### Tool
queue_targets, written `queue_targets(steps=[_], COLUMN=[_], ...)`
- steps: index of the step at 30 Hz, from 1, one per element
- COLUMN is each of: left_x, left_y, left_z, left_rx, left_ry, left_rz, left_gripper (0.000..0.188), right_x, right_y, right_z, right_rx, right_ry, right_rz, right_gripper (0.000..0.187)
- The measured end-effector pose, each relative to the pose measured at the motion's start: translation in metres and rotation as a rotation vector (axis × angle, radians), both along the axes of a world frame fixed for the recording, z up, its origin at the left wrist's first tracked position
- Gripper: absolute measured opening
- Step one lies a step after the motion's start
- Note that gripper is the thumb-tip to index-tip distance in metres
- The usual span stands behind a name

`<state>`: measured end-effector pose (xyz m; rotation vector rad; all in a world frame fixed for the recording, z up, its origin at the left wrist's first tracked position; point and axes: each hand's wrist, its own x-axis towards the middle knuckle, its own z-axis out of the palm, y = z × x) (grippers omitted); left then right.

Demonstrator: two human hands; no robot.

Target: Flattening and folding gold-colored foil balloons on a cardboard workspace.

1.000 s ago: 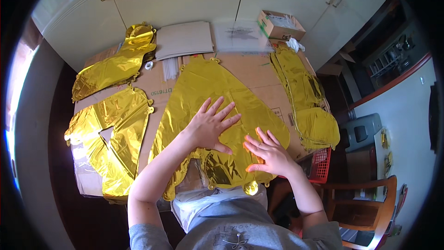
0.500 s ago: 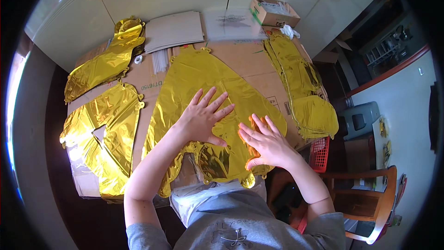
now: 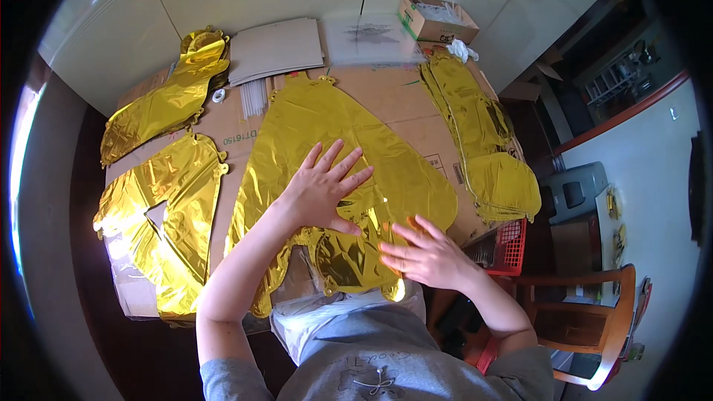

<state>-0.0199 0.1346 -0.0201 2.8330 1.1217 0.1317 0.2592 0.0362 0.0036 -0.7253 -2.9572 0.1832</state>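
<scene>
A flat gold foil balloon [image 3: 312,122] is spread over the cardboard-covered table in front of me. My left hand [image 3: 323,189] lies on its middle, palm down with fingers spread. Over the balloon's lower right part is my right hand [image 3: 427,256], fingers stretched out and apart; I cannot tell whether it touches the foil. Orange reflections show beside its fingers. Neither hand grips anything. Another gold foil balloon [image 3: 197,200], with a gap in its middle, lies to the left.
More flat gold foil lies at the far left [image 3: 167,104] and in a stack at the right [image 3: 483,134]. Behind are cardboard sheets [image 3: 275,50], a clear plastic sheet [image 3: 368,37] and an open carton [image 3: 445,30]. A red basket [image 3: 511,249] and wooden chair [image 3: 624,312] stand right.
My right hand has moved down and toward me across the balloon, its fingers now pointing more to the left. The left hand has stayed in place on the foil.
</scene>
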Motion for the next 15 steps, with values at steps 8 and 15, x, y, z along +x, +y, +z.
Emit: queue_targets(steps=[8, 15], left_x=[0.0, 0.001], left_y=[-0.001, -0.001], left_z=[0.0, 0.001], left_rx=[0.008, 0.011], left_ry=[0.007, 0.056], left_rz=[0.002, 0.023], left_gripper=[0.113, 0.114], right_x=[0.005, 0.0], right_y=[-0.021, -0.019], right_z=[-0.023, -0.02], right_rx=[0.127, 0.217], right_ry=[0.317, 0.385], right_rz=[-0.029, 0.036], right_gripper=[0.019, 0.021])
